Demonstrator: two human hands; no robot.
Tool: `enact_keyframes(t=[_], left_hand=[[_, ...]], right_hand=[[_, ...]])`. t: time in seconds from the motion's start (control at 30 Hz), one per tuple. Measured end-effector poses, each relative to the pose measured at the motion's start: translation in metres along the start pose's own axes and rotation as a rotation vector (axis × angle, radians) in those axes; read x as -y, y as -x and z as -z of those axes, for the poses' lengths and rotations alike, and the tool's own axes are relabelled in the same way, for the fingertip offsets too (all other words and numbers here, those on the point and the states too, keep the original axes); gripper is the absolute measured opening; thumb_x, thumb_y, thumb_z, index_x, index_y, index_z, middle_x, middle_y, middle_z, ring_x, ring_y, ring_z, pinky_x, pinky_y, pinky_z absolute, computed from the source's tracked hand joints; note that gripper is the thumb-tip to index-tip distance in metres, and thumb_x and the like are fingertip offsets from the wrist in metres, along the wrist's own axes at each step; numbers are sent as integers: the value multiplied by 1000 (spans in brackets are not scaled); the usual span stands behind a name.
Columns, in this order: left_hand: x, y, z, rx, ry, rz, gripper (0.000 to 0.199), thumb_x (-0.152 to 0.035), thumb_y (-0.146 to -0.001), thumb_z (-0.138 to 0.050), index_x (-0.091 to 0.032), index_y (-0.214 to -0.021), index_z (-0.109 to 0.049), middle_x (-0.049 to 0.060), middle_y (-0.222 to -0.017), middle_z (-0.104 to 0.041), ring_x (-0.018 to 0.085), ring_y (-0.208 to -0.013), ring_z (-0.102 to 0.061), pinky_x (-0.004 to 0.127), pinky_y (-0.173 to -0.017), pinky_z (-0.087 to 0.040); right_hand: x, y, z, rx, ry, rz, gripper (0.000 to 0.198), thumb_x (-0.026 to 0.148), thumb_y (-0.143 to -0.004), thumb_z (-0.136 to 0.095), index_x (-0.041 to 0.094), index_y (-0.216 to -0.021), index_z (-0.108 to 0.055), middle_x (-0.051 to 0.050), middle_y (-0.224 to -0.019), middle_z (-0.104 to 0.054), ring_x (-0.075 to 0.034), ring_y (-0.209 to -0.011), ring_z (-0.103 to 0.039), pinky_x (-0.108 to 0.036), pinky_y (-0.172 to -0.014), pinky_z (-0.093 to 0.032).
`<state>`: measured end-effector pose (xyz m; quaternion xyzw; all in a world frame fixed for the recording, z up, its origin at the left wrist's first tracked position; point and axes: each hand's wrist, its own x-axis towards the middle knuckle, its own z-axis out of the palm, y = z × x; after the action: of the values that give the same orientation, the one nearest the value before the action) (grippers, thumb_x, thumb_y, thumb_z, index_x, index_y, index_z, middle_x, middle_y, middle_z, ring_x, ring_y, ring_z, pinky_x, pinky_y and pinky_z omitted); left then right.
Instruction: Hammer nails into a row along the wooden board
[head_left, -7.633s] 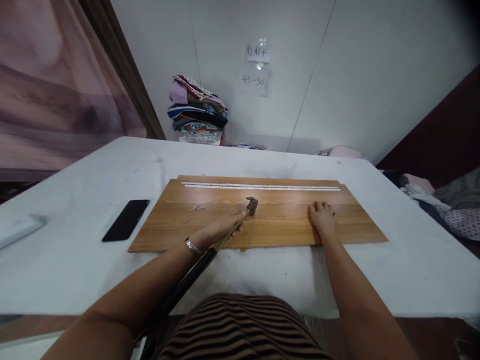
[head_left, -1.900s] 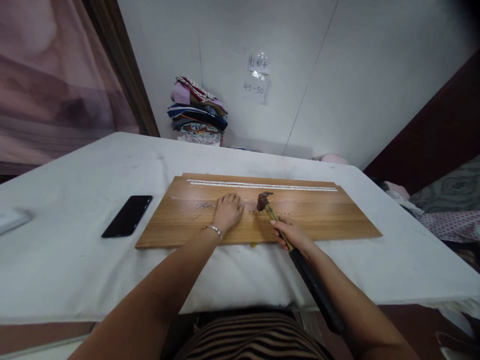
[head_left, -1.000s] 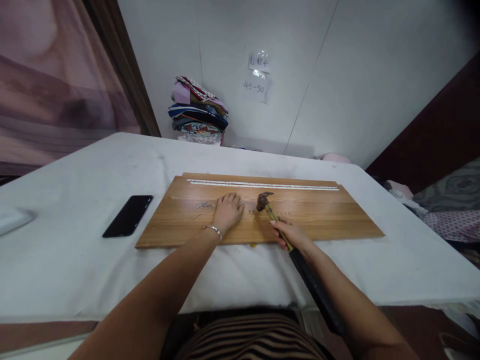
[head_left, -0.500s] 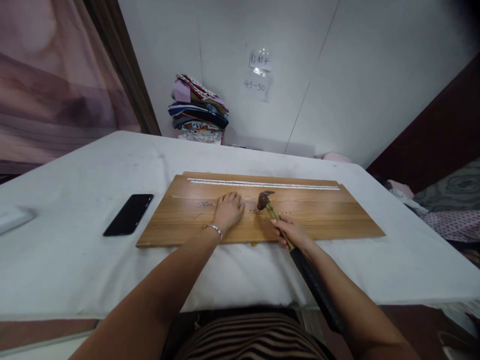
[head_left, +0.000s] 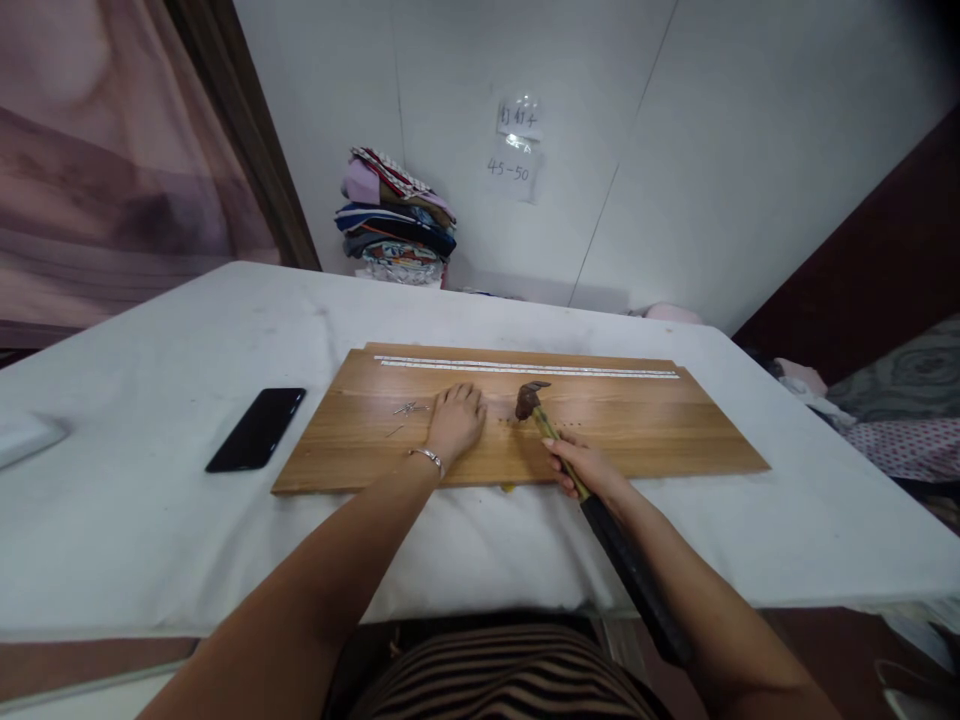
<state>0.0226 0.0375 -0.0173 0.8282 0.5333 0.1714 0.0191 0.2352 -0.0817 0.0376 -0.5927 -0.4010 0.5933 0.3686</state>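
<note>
My right hand (head_left: 574,462) is wrapped round the handle of a claw hammer (head_left: 528,400), above its black grip. The rusty hammer head is over the middle of a wooden board (head_left: 660,430), by a row of small nails (head_left: 571,425) standing in the wood. Flat on the board lies my left hand (head_left: 457,420), palm down with fingers stretched forward, left of the hammer head. Beside its wrist is a small heap of loose nails (head_left: 409,408), with one nail (head_left: 394,431) lying apart. Whether the hammer head touches a nail is hard to tell.
Two white measuring strips (head_left: 525,369) run along the board's far edge. A black phone (head_left: 256,430) lies on the white-covered table (head_left: 142,540) left of the board. Folded clothes (head_left: 397,220) are stacked by the wall, and a white object (head_left: 26,437) sits at the far left.
Almost nothing differs. The hammer head and both hands stay in practically the same places, with only a slight shift of the whole view.
</note>
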Motion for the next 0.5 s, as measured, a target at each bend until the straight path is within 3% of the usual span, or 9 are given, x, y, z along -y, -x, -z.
enact_keyframes(t=[0.5], left_hand=[[1, 0, -1, -11, 28, -5, 31, -25, -103, -40, -22, -118, -67, 14, -136, -66, 29, -131, -55, 47, -111, -40]], right_hand=[[-1, -2, -1, -16, -13, -14, 45, 56, -68, -76, 26, -78, -45, 11, -56, -50, -6, -33, -38, -20, -30, -27]])
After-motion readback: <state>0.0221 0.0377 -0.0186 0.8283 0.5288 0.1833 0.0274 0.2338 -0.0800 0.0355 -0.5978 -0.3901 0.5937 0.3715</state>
